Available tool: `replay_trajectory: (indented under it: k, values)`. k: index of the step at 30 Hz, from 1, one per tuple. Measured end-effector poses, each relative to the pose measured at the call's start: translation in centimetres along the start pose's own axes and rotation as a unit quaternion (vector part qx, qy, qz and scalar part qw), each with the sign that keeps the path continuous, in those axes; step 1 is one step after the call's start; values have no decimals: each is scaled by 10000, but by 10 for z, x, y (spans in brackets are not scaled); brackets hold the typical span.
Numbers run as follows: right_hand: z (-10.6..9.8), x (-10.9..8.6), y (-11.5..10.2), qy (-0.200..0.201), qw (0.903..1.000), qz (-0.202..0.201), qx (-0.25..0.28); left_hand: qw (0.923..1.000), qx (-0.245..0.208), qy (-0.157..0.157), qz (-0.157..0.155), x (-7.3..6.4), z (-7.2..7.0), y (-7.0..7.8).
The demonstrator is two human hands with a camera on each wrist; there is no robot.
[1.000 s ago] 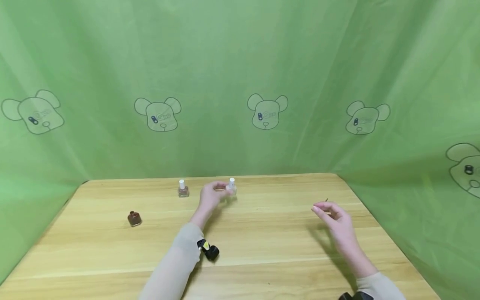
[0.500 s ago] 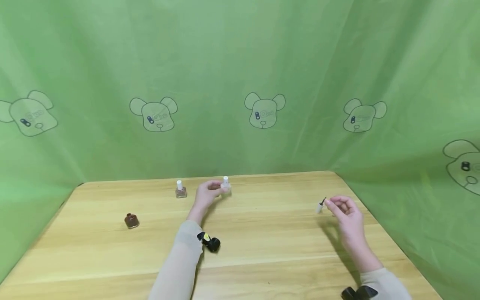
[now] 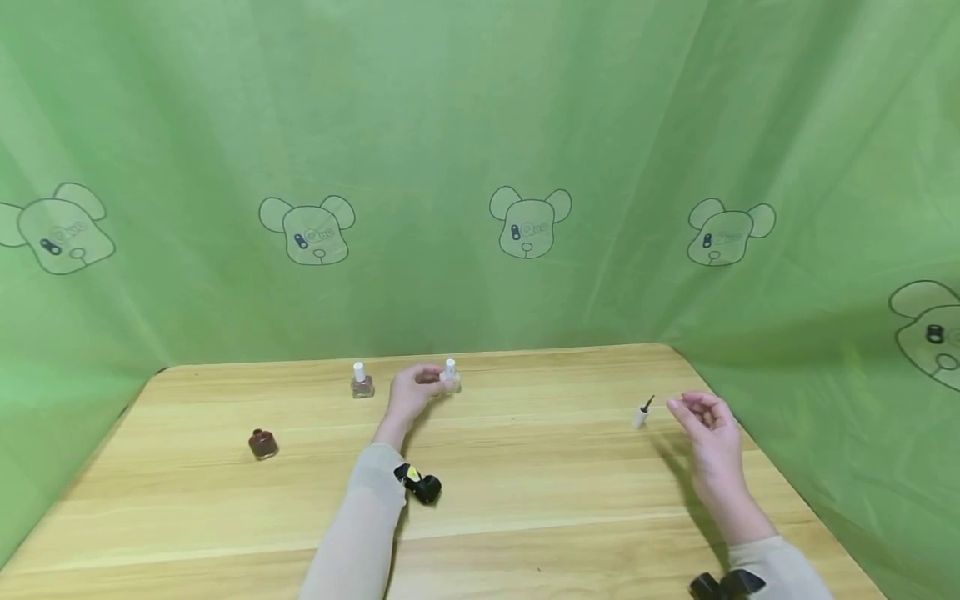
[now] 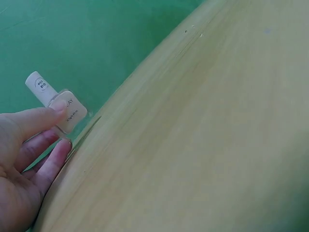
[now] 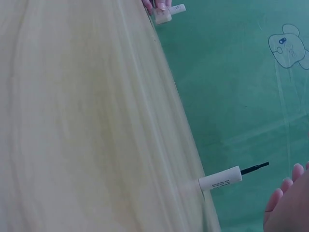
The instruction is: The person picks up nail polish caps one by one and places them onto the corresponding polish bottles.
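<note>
At the back middle of the table, my left hand (image 3: pixel 414 392) pinches a pale nail polish bottle (image 4: pixel 73 112) with a white cap between thumb and fingers. My right hand (image 3: pixel 711 433), at the right side, holds nothing; its fingers are loosely bent. Just left of its fingertips a white nail polish cap (image 5: pixel 220 179) stands on its top end, its dark brush (image 5: pixel 255 168) pointing up. An uncapped dark red polish bottle (image 3: pixel 263 444) stands at the left. Behind it and to the right is a capped brownish-pink polish bottle (image 3: pixel 362 385).
The wooden table (image 3: pixel 525 500) ends at a green curtain (image 3: pixel 420 300) printed with bear heads, which also closes in both sides. Each forearm carries a black wrist camera (image 3: pixel 418 485).
My right hand has let go of the brush cap, leaving it standing, and has drawn back to the right. The pale bottle stays in my left hand and shifts slightly left in view.
</note>
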State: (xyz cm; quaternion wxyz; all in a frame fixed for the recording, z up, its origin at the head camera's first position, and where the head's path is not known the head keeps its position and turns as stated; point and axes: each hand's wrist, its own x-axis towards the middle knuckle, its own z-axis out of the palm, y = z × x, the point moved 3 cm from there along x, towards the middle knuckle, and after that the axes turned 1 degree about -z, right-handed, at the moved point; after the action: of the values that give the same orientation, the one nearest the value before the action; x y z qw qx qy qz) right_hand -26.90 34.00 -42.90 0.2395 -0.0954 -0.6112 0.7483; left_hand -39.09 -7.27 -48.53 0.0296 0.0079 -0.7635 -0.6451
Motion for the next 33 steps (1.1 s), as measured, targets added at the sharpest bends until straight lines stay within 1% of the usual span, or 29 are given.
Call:
replay_trajectory:
  k: [6, 11, 15, 18, 20, 24, 27, 30, 33]
  values:
    - [-4, 3, 5, -195, 9993, 320, -36, 9994, 310, 25, 129, 1, 1, 1]
    - [-8, 6, 10, -205, 9966, 794, 93, 9986, 516, -7, 152, 3, 0, 2]
    - [-10, 8, 15, -313, 9932, 1120, 112, 9982, 574, -85, 117, 3, 1, 1]
    - [-12, 9, 20, -574, 9894, 1329, -149, 9981, 596, -147, 82, 4, 1, 0]
    - [-11, 9, 23, -752, 9857, 1451, -421, 9982, 562, -199, 48, 3, 1, -1]
    - [-8, 9, 30, -1191, 9726, 1613, -1174, 9986, 446, -297, 42, 3, 1, 0]
    - [-5, 11, 33, -1433, 9610, 1606, -1735, 9984, 397, -372, 133, 2, 2, 1]
    - [-4, 13, 36, -1500, 9543, 1600, -2031, 9986, 251, -438, 157, 1, 2, 1]
    - [-3, 16, 37, -1493, 9515, 1581, -2176, 9988, 45, -468, 171, 0, 1, 1]
